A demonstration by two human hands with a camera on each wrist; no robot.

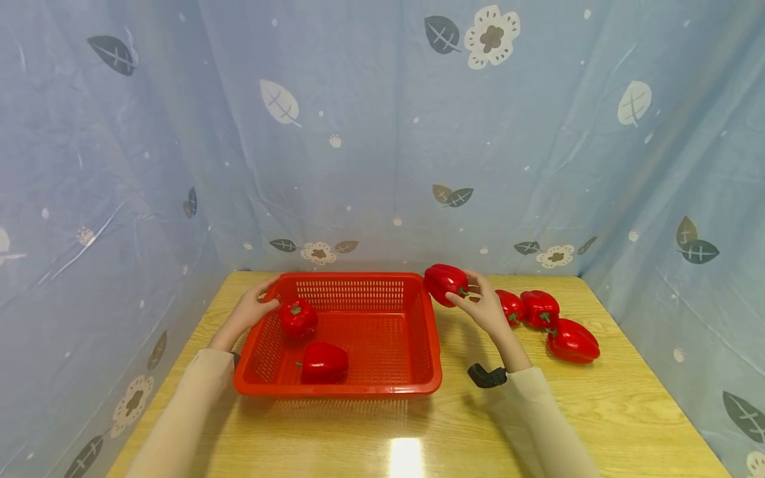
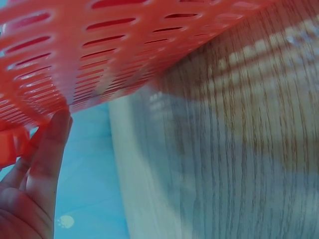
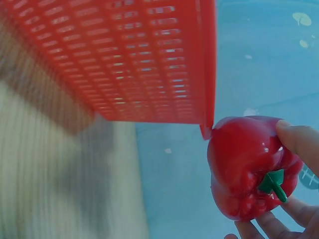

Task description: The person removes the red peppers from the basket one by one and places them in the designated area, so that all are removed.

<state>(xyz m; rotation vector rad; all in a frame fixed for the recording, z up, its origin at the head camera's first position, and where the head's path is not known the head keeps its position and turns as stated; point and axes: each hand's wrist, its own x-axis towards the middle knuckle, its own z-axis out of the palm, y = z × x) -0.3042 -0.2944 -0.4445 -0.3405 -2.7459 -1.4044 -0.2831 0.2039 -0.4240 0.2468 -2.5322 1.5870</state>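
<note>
A red plastic basket (image 1: 337, 389) with slotted walls stands on the table with two red bell peppers inside: one upright (image 1: 298, 318) by the left wall, one on its side (image 1: 325, 363) near the front. My left hand (image 1: 248, 313) grips the basket's rim at the far left corner; the left wrist view shows fingers (image 2: 49, 154) against the outer wall. In my right hand (image 1: 487, 309) is another red bell pepper (image 1: 445, 283) with a green stem, held between thumb and fingers beside the far right corner. The right wrist view shows this pepper (image 3: 244, 164) at the rim's edge.
Right of my right hand, three more red bell peppers lie grouped on the wooden table: one partly behind the hand (image 1: 511, 307), one behind (image 1: 540, 309), one nearest the front (image 1: 573, 341). A patterned blue curtain (image 1: 382, 166) surrounds the table. A black wrist device (image 1: 487, 376) sits by the right wrist.
</note>
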